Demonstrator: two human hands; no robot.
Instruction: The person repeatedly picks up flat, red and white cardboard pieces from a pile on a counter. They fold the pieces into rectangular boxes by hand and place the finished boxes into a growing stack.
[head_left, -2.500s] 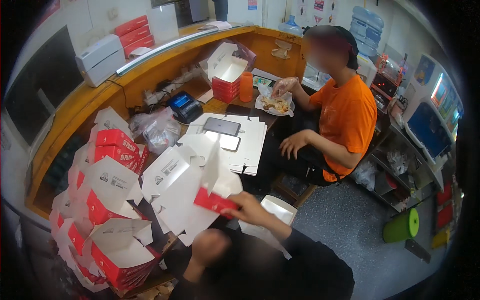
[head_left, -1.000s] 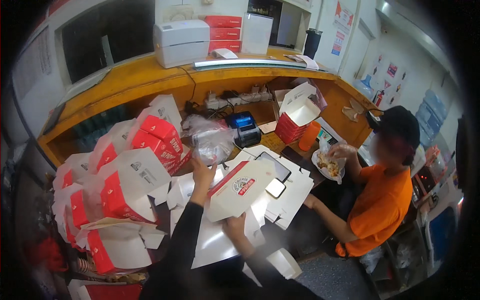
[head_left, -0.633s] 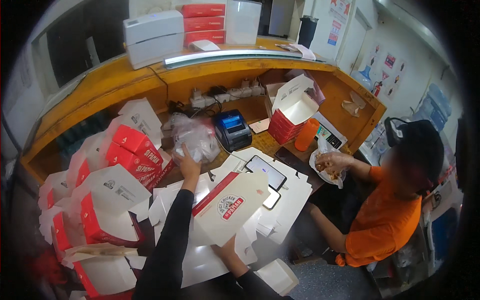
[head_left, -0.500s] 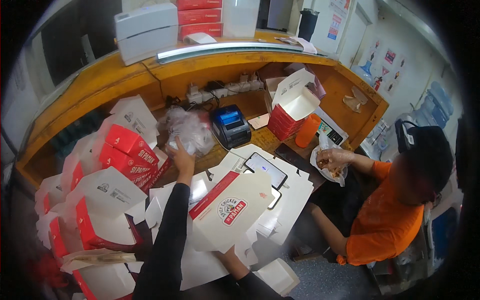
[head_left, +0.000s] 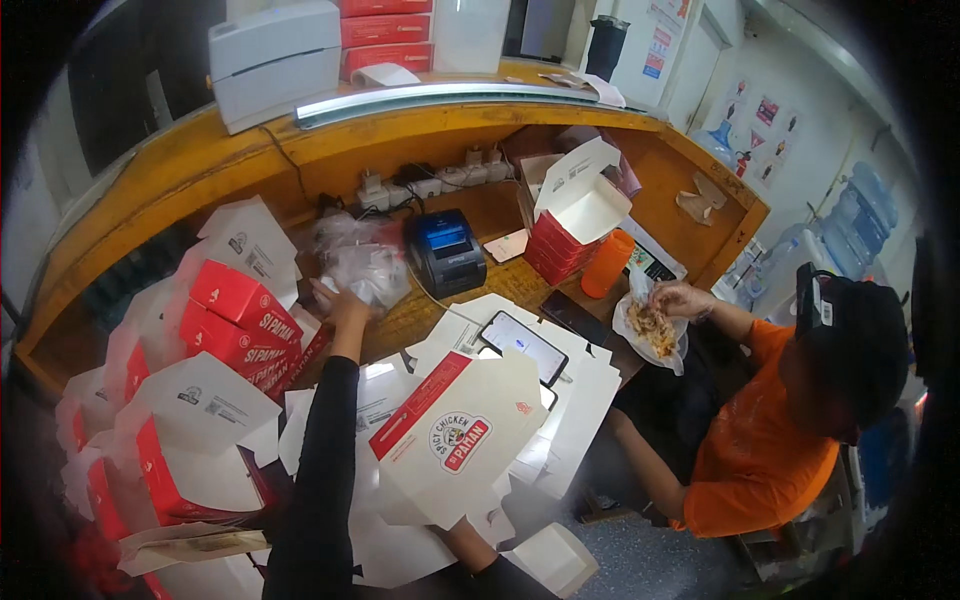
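My left hand (head_left: pixel 343 306) reaches across the counter to a crumpled heap of clear plastic bags (head_left: pixel 360 262). Its fingers look stretched out and apart against the near left side of the heap, and plastic partly covers them. Closer to me, a flat white takeaway box blank (head_left: pixel 465 425) with a red band and a round chicken logo lies tilted above other cardboard. My right hand (head_left: pixel 468 545) is at its lower edge with the fingers hidden beneath, and appears to hold it. More flat box blanks (head_left: pixel 575 400) are spread beneath, with a lit phone (head_left: pixel 525 345) on top.
Folded red-and-white boxes (head_left: pixel 205 440) crowd the left side. Behind the blanks stand a black receipt printer (head_left: pixel 446 252), a stack of boxes (head_left: pixel 578 215) and an orange tumbler (head_left: pixel 607 264). At right, a person in an orange shirt (head_left: pixel 760 440) has a hand at a food plate (head_left: pixel 652 325).
My left hand has shifted toward the left side of the plastic bags. The box blank and my right hand have come slightly nearer. The other person's hand has lifted off the food a little.
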